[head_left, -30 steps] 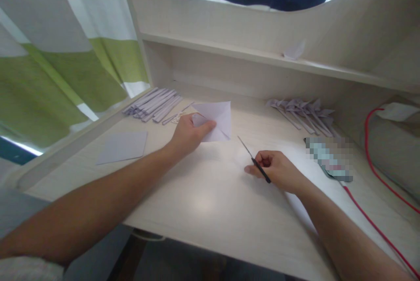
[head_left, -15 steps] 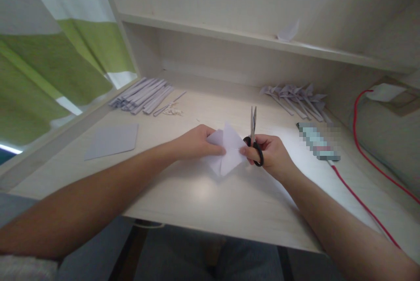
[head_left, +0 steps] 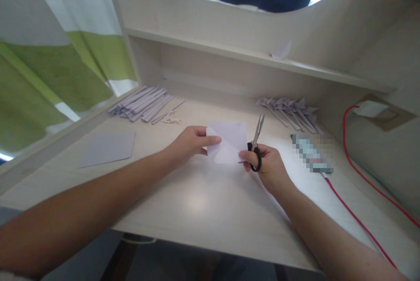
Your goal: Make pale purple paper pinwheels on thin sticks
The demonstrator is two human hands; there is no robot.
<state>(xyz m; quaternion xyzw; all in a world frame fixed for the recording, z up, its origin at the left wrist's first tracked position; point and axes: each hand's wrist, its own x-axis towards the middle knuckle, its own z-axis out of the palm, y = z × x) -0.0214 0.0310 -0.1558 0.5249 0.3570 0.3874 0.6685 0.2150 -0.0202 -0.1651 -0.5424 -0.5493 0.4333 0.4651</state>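
The left hand (head_left: 190, 143) is pinching a folded white paper sheet (head_left: 229, 141) above the pale wooden desk (head_left: 203, 202) while the right hand (head_left: 267, 167), fingers clamped through small black-handled scissors (head_left: 256, 147), is steadying its edge, with a cut probably needing parted blades.

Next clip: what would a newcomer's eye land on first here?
In the middle of the desk, the left hand pinches a folded white paper while the right hand grips black-handled scissors right beside it, blades pointing up and away. After that, the eye goes to the red cable trailing along the right side, and the stack of paper strips at the back left.
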